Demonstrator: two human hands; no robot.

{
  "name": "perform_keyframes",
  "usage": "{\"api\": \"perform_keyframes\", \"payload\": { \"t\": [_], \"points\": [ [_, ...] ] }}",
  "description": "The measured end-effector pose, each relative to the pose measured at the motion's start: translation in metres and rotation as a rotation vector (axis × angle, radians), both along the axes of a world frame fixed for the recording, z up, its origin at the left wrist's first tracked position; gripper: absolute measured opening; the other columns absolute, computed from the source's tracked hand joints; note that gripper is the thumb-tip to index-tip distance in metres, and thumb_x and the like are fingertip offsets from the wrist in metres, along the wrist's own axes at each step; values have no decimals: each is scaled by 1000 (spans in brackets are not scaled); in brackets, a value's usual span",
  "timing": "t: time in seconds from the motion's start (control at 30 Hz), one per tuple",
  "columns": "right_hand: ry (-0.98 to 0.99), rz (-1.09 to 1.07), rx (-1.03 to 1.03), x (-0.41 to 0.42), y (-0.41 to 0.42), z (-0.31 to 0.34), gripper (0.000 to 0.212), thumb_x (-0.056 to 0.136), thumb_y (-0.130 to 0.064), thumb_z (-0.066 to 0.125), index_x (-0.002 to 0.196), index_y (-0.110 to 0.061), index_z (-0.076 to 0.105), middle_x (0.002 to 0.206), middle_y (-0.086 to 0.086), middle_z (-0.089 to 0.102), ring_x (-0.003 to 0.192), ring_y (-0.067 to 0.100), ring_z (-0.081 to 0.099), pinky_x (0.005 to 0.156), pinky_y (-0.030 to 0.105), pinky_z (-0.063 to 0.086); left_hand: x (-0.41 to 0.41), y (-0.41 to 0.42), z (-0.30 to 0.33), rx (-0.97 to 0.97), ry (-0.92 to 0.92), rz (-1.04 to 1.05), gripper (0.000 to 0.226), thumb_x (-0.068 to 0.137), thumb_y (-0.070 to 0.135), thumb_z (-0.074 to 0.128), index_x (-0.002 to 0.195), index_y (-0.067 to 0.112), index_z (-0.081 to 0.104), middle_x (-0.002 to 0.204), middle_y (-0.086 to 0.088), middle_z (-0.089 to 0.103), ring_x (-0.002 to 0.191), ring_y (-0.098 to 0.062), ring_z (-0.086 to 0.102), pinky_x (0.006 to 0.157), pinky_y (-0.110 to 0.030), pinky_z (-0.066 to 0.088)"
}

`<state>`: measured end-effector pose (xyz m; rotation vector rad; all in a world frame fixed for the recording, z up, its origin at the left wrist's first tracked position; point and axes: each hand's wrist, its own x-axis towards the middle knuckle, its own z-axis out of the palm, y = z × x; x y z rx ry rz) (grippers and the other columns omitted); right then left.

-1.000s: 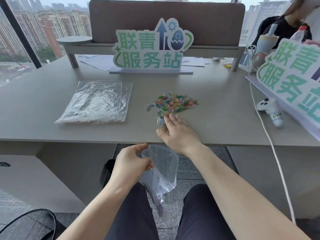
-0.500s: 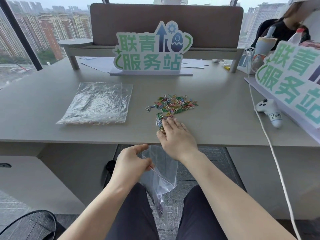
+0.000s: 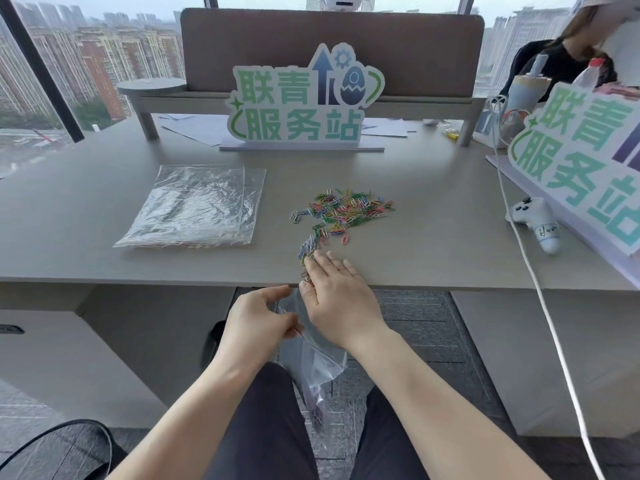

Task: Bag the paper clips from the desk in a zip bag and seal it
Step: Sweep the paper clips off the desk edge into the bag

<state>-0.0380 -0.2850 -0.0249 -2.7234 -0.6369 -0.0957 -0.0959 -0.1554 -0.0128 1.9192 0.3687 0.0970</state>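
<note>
Paper clips: a colourful heap of paper clips lay mid-counter, with a thin trail running toward the near edge.
Right hand: the right hand, fingers straight and flat on the trail, had slid back from a second earlier until its palm hung over the edge of the counter.
Left hand: the left hand pinched the mouth of a clear zip bag below the edge, where it had stayed throughout.
Bag: it hung open between the knees, and some clips seemed already at its bottom.
Meaning: the sweep appeared to be dragging a small batch toward the bag; most of the heap remained, so sealing was some way off.
Counter: a grey-beige top also carried a stack of spare plastic bags, a green-lettered sign, a white game controller and a white cable.
Room: high windows showed apartment towers, and another person sat at far right.
</note>
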Motion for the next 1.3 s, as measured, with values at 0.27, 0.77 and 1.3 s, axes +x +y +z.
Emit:
{"api": "perform_keyframes", "payload": {
  "t": [0.27, 0.77, 1.3],
  "points": [
    [-35, 33, 108, -23, 0, -4, 71, 88, -43, 7, 148, -17, 37, 157, 1, 32, 147, 16, 21, 120, 32, 5, 1, 2, -3, 14, 7, -9, 54, 69, 1, 72, 120, 18, 71, 82, 1, 78, 60, -12, 73, 80, -34, 61],
    [103, -213, 126, 46, -39, 14, 57, 100, -38, 32, 153, -21, 20, 163, 4, 13, 149, 22, 9, 121, 40, 11, -4, 3, -3, -63, 54, 7, 55, 68, 5, 68, 120, 21, 69, 66, -9, 77, 68, -19, 75, 85, -46, 60],
    [144, -40, -81, 103, -7, 19, 69, 96, -61, 26, 154, -25, 16, 164, 1, 1, 150, 19, -4, 120, 39, 1, -1, 11, -4, -76, 49, 8, 53, 69, 2, 68, 119, 18, 70, 72, -12, 78, 74, -26, 77, 87, -43, 59]
  ]
}}
